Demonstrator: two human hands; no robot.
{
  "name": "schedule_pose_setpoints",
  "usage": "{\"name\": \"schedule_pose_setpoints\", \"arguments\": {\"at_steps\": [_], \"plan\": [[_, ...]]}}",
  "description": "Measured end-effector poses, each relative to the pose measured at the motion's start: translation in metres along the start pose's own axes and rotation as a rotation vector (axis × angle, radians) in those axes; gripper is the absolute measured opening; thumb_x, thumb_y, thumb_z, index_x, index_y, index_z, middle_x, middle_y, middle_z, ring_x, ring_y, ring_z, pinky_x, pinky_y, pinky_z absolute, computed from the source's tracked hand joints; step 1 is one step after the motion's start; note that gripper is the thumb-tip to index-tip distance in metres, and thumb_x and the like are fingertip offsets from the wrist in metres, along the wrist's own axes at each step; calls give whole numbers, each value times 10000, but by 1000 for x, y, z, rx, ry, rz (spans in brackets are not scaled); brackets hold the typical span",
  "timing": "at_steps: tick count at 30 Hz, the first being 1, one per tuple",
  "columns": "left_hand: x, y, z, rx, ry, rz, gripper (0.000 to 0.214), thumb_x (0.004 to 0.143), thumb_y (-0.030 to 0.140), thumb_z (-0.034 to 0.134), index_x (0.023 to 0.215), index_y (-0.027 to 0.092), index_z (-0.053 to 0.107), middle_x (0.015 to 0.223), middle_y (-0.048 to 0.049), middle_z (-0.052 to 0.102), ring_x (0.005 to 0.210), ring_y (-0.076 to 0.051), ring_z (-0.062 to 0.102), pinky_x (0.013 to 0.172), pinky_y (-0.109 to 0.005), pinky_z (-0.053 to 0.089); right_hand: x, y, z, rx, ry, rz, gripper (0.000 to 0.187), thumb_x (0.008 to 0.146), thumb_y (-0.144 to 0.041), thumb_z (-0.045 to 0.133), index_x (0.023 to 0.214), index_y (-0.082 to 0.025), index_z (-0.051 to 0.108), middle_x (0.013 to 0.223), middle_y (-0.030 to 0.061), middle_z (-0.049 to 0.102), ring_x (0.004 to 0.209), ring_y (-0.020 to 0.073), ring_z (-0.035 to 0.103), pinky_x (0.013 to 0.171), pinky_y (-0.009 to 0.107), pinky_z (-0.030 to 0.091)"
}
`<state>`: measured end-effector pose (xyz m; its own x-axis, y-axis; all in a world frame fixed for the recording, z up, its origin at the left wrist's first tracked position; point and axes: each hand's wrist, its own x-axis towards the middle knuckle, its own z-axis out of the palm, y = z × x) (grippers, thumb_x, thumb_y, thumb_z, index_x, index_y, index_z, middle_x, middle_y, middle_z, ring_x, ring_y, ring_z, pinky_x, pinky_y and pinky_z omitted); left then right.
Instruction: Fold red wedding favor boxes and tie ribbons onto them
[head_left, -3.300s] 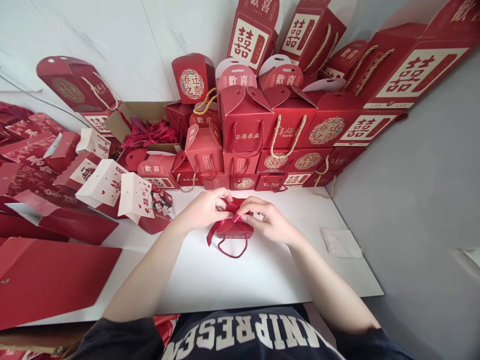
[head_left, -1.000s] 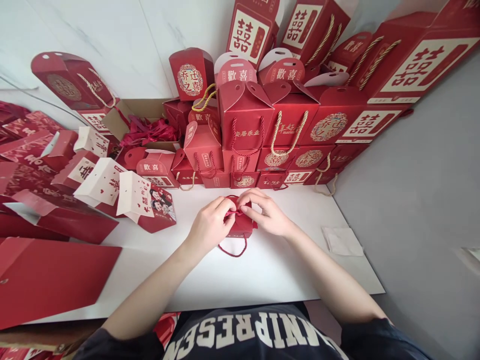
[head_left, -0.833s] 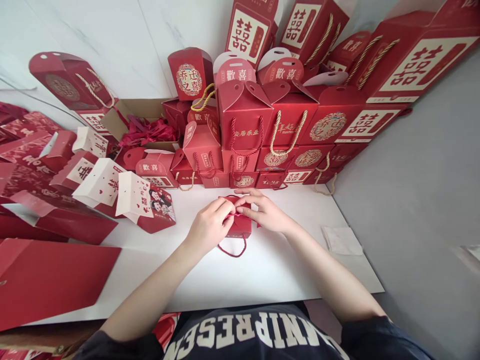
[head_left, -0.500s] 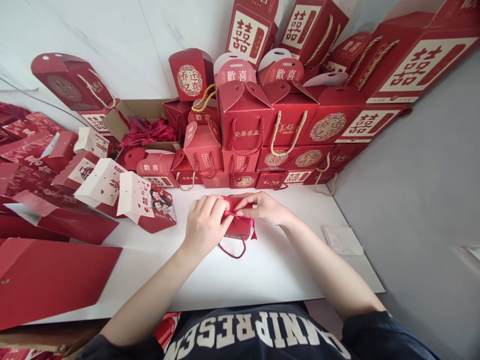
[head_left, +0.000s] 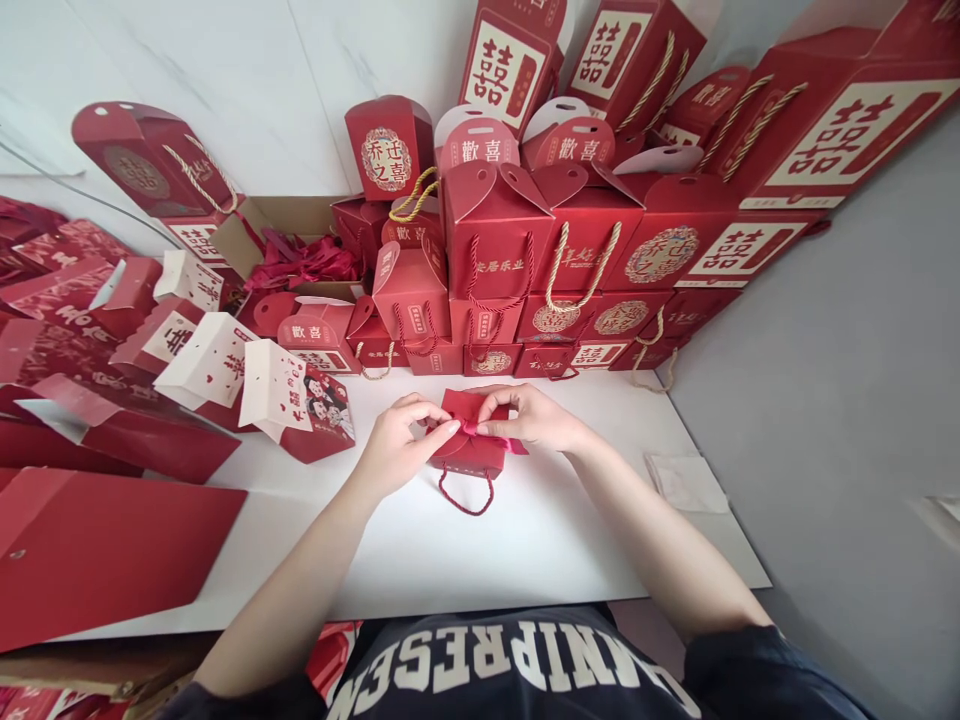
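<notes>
A small red gift box (head_left: 469,462) lies on the white table in front of me, its dark red cord handle (head_left: 466,508) hanging toward me. A crimson ribbon (head_left: 470,427) is gathered in a knot or bow over its top, with a tail trailing to the right. My left hand (head_left: 401,445) pinches at the ribbon's left side between thumb and forefinger. From the right, my right hand (head_left: 534,418) grips the ribbon by the knot, thumb and fingers pressed together. Fingers hide part of the box's lid.
Behind the box, stacked red gift boxes (head_left: 495,230) with cord handles line the wall. An open carton (head_left: 281,212) holds loose red ribbons (head_left: 304,262). Several white-topped boxes (head_left: 274,395) and a large red box (head_left: 112,560) stand left. A white folded sheet (head_left: 686,482) lies right.
My left hand has drawn back slightly to the left and opened its curl into a pinch, uncovering more of the box and knot. The ribbon's right tail now points more sideways.
</notes>
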<state>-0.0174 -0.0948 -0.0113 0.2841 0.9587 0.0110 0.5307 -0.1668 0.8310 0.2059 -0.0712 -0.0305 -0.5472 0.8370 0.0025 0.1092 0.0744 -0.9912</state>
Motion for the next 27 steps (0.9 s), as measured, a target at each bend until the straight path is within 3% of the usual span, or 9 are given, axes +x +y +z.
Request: {"name": "schedule_pose_setpoints", "arguments": {"at_steps": [2,7,11,15,18,21,23,27], "plan": [[0,-3,-1,-4,-1,3,234,864,397,618,799,180,678,869,-34,629,845,-178,589,780,-287,433,-2,-2,-1,15,6,23,217,769,-377,741,779,-165,700,1111,61,707,931,197,662,839,323,505],[-2,-8,-6,20,38,-1,200,860,358,622,760,188,654,815,-16,617,799,-164,574,661,-262,408,-12,-7,-7,12,50,43,161,784,-343,728,762,-189,687,1356,83,596,1249,266,557,1070,397,376],[-6,-7,-6,52,77,44,173,865,298,614,732,187,624,788,-2,603,767,-147,565,658,-257,413,-21,-8,-7,-39,125,36,90,775,-275,699,728,-202,675,1305,83,634,1326,271,498,1121,427,320],[-12,-7,-2,177,207,149,173,860,238,609,700,177,586,733,4,581,729,-137,548,687,-262,430,-27,-5,-2,-157,253,32,72,704,-169,685,676,-211,635,1276,84,651,1337,273,483,1137,447,303],[-13,-9,0,285,269,186,115,861,226,600,762,176,629,779,-13,593,786,-157,563,725,-282,456,-30,-3,-1,-232,248,-3,100,715,-137,667,695,-210,602,1291,87,635,1332,262,483,1130,448,314],[-10,-13,-2,252,187,207,197,872,200,572,1024,213,697,983,-47,591,958,-186,580,837,-316,491,-32,-2,-3,-226,173,-90,80,822,-205,639,896,-224,613,1272,70,624,1338,235,470,1113,440,344],[-9,-16,-4,154,73,254,308,868,126,528,1067,260,720,1130,-57,566,1100,-199,553,943,-347,475,-32,-4,-6,-203,140,-136,161,883,-242,605,1044,-245,594,1271,59,610,1352,217,451,1111,431,356],[-10,-16,-10,27,-117,390,425,815,-11,456,653,252,748,1316,-2,538,1263,-223,466,1053,-389,399,-32,-8,-8,-245,117,-180,158,931,-259,571,1086,-260,603,1401,54,525,1367,212,433,1140,433,328]]}}
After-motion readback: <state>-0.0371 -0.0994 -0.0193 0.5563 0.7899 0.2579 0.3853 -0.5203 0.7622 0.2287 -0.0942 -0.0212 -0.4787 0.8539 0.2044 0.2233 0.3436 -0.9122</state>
